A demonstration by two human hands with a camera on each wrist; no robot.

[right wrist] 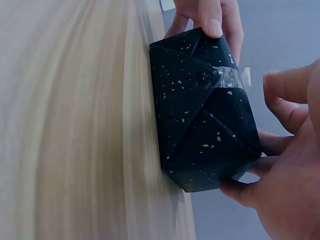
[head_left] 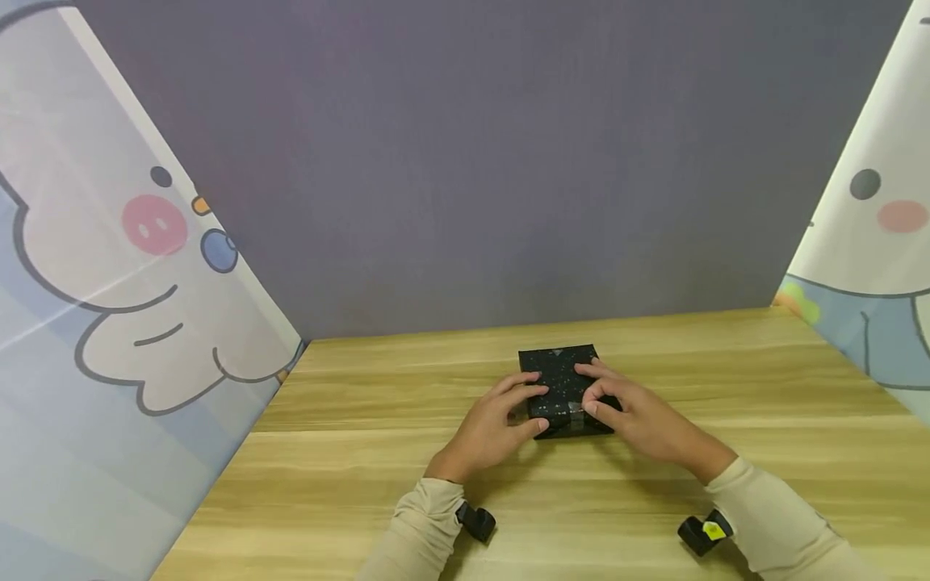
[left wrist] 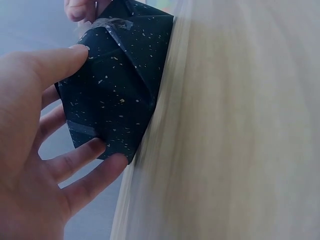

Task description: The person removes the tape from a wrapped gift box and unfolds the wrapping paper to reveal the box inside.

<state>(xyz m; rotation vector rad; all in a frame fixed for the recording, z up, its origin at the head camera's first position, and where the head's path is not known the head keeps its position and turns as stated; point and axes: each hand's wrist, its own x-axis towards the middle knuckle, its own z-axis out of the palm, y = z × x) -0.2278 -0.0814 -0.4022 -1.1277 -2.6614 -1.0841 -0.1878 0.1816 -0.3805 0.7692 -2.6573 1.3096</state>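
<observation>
A small box (head_left: pixel 559 379) wrapped in black paper with light speckles rests on the wooden table. Its near end (right wrist: pixel 185 100) shows slanting folded flaps, with clear tape (right wrist: pixel 229 77) running over the upper edge; one tape end sticks up. My left hand (head_left: pixel 496 424) holds the box from the left, its thumb on the near top edge and fingers spread over the left side and top. On the other side, my right hand (head_left: pixel 643 415) has its thumb and index finger curled together near the tape, while other fingers touch the box's right side.
The wooden tabletop (head_left: pixel 349 452) meets a grey back panel (head_left: pixel 494 177) just beyond the box. Cartoon-printed panels stand at the left (head_left: pixel 94 452) and right (head_left: pixel 857 258). Each sleeved wrist wears a small black camera (head_left: pixel 476 522).
</observation>
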